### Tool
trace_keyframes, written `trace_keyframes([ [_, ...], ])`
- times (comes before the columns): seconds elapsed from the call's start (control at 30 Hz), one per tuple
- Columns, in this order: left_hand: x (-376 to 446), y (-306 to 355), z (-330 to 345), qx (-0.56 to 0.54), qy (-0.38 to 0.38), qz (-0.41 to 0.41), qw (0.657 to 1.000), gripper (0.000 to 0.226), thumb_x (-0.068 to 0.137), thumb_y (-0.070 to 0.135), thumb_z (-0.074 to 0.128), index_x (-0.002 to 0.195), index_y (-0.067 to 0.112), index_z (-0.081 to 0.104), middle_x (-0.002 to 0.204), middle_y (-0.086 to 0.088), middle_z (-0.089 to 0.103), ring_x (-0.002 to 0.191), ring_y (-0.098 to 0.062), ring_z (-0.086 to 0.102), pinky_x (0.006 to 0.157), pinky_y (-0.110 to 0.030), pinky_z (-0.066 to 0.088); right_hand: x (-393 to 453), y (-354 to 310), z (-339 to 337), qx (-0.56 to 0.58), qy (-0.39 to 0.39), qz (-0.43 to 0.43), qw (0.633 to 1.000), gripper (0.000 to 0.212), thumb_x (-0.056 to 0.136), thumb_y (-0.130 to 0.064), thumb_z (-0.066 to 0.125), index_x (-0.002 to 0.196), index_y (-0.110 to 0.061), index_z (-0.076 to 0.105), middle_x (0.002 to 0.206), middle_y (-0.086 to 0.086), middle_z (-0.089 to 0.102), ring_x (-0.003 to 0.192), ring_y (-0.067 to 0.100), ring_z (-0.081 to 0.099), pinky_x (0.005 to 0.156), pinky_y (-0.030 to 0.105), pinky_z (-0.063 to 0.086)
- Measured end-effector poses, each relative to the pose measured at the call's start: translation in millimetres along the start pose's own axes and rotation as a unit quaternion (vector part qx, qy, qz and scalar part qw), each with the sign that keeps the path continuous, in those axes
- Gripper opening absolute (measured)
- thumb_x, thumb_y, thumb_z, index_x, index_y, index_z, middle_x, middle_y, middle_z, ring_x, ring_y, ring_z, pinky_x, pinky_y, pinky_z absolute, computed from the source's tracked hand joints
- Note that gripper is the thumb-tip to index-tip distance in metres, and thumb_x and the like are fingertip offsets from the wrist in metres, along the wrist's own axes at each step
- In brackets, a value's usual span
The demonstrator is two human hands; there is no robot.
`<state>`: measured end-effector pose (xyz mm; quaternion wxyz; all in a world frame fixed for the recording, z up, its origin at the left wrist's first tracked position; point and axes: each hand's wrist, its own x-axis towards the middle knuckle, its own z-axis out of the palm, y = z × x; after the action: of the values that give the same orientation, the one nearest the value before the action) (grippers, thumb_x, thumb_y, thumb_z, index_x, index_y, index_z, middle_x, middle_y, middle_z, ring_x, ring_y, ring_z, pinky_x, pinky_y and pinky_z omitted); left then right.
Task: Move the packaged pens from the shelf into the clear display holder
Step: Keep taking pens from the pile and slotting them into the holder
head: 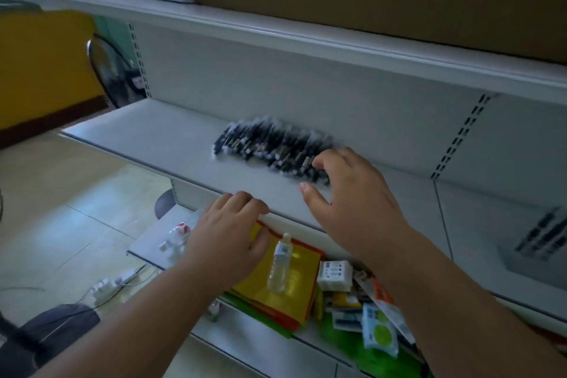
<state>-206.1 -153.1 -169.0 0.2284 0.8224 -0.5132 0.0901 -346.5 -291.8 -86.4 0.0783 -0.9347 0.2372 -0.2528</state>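
Right hand [352, 202] open, fingers spread, fingertips at the near edge of the packaged pens [273, 147], nothing gripped. The pile lies on the shelf [153, 132], just beyond that hand. Left hand [230, 233] rests relaxed on the shelf's front lip, empty. Pens look light, stiff, wrappers probably slick: pinch a few across their middles. Clear display holder not in view; contents unknown.

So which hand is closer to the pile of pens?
The right hand. Its fingers reach the near right end of the pens. The left hand rests on the shelf's front edge, well short of them.
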Motion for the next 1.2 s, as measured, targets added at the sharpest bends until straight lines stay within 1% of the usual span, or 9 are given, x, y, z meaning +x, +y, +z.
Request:
trace_keyframes([
  [0.27,51,-65,0,-0.024,-0.022,0.005,0.999,0.038,0.087,0.046,0.043,0.111,0.024,0.064,0.107,0.006,0.061,0.104,-0.022,0.056,0.088,-0.04,0.048,56,-10,31,-0.01,-0.041,0.084,0.996,0.039,0.095,-0.05,0.049,0.125,-0.026,0.049,0.117,-0.005,0.05,0.103,0.017,0.052,0.088,0.038,0.047],
  [0.43,86,-77,12,-0.03,-0.039,-0.016,0.999,0.036,0.092,0.047,0.043,0.116,0.027,0.062,0.116,0.007,0.06,0.114,-0.02,0.052,0.094,-0.04,0.043,90,1,59,0.019,-0.028,0.081,0.996,0.039,0.093,-0.048,0.054,0.121,-0.022,0.055,0.115,-0.004,0.055,0.099,0.016,0.057,0.081,0.034,0.048],
  [0.53,108,-96,11,-0.032,-0.043,-0.02,0.998,0.031,0.092,0.043,0.052,0.114,0.024,0.063,0.114,0.006,0.062,0.111,-0.022,0.055,0.093,-0.038,0.043,109,-2,75,0.029,-0.032,0.094,0.995,0.036,0.092,-0.046,0.056,0.118,-0.021,0.057,0.111,-0.003,0.056,0.094,0.016,0.056,0.078,0.031,0.044],
  [0.63,132,-119,16,-0.054,-0.044,-0.038,0.997,0.025,0.093,0.04,0.056,0.11,0.023,0.064,0.106,0.005,0.063,0.099,-0.02,0.058,0.079,-0.031,0.043,128,-9,88,0.02,-0.036,0.099,0.994,0.036,0.092,-0.044,0.058,0.117,-0.019,0.058,0.112,-0.001,0.058,0.091,0.016,0.056,0.076,0.028,0.04],
  [0.73,158,-142,21,-0.057,-0.077,-0.068,0.993,0.024,0.093,0.046,0.053,0.101,0.026,0.063,0.097,0.006,0.061,0.079,-0.016,0.053,0.062,-0.027,0.035,146,-18,100,-0.001,-0.022,0.121,0.992,0.035,0.091,-0.044,0.058,0.116,-0.019,0.058,0.112,0.0,0.059,0.09,0.018,0.058,0.075,0.029,0.042],
  [0.87,202,-173,29,-0.036,-0.101,-0.062,0.992,0.038,0.091,0.058,0.05,0.088,0.021,0.057,0.092,0.002,0.06,0.076,-0.022,0.056,0.059,-0.03,0.042,164,-34,120,-0.025,0.0,0.169,0.985,0.034,0.09,-0.043,0.06,0.114,-0.019,0.059,0.109,-0.002,0.06,0.094,0.017,0.059,0.075,0.025,0.037],
  [1.07,241,-192,42,-0.001,-0.171,-0.036,0.985,0.071,0.088,0.072,0.043,0.122,0.01,0.051,0.117,-0.011,0.058,0.106,-0.031,0.06,0.078,-0.036,0.046,172,-44,137,-0.035,0.017,0.238,0.971,0.035,0.09,-0.042,0.06,0.115,-0.018,0.059,0.106,-0.002,0.059,0.086,0.014,0.053,0.072,0.025,0.035],
  [1.13,246,-198,45,0.0,-0.191,-0.034,0.981,0.074,0.087,0.075,0.041,0.121,0.009,0.05,0.115,-0.011,0.06,0.105,-0.031,0.06,0.077,-0.036,0.047,172,-46,136,-0.045,0.024,0.252,0.966,0.034,0.091,-0.041,0.06,0.116,-0.018,0.059,0.1,-0.005,0.055,0.083,0.012,0.051,0.072,0.025,0.034],
  [1.2,251,-204,49,-0.002,-0.197,-0.035,0.98,0.066,0.088,0.073,0.042,0.11,0.011,0.052,0.103,-0.009,0.061,0.096,-0.03,0.061,0.07,-0.033,0.045,175,-45,136,-0.056,0.032,0.257,0.964,0.033,0.091,-0.04,0.061,0.115,-0.017,0.06,0.096,-0.01,0.048,0.084,0.011,0.05,0.072,0.024,0.033],
])
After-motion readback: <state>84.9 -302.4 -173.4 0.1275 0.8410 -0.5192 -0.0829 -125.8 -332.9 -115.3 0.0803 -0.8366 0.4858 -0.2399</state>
